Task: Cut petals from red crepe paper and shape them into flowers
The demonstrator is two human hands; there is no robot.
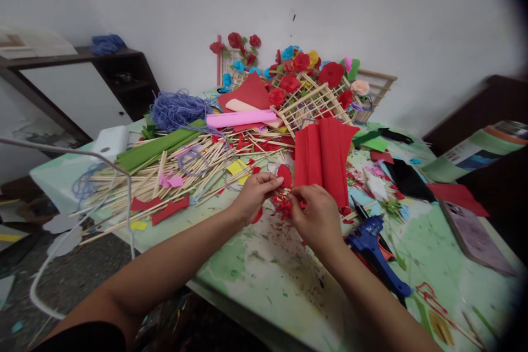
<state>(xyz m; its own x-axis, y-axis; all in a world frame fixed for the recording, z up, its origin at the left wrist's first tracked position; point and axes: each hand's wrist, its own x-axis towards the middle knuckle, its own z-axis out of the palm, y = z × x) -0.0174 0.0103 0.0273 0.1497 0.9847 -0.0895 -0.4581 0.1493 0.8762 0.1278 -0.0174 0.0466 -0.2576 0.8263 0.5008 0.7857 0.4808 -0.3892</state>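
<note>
My left hand [254, 193] and my right hand [315, 214] meet over the middle of the table [264, 269]. Between their fingertips they pinch a small red paper petal piece [284, 175]. Red paper scraps [284, 206] lie just below the hands. A folded sheet of red crepe paper [325, 157] lies right behind my right hand. A blue glue gun [377, 250] rests on the table beside my right wrist.
A heap of thin wooden sticks [165, 176] covers the left side, with green paper [159, 148], a pink roll [241, 118] and blue yarn [177, 109]. Stick lattices with paper flowers [307, 91] stand at the back. A phone [474, 236] lies at right.
</note>
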